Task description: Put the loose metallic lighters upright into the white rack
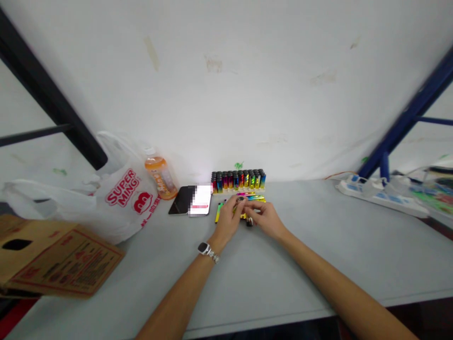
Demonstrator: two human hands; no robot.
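Head view: two hands, both mine, meet over one grey desk, with both forearms reaching forward. My left hand grasps one small dark-ended piece between bent thumb and fingers. My right hand has its fingertips drawn together just beside the left; whether they grip anything I cannot tell. One black-capped piece shows below those right fingertips. One green-and-yellow cylinder lies just left of my left hand, and several loose pink, blue and yellow cylinders lie just beyond my fingers, too overlapped to count.

Behind these, one block of upright multicoloured cylinders with black tops stands in several rows on one pale base, near the wall; the rows hide one another, so I give no total. One watch circles my left wrist.

To the left lie two panels side by side, one dark panel and one bright panel, the latter partly pixelated. Farther left are one bottle of orange liquid, tilted, one white plastic bag with red print, and one cardboard box. Well to the right rests one white power strip.
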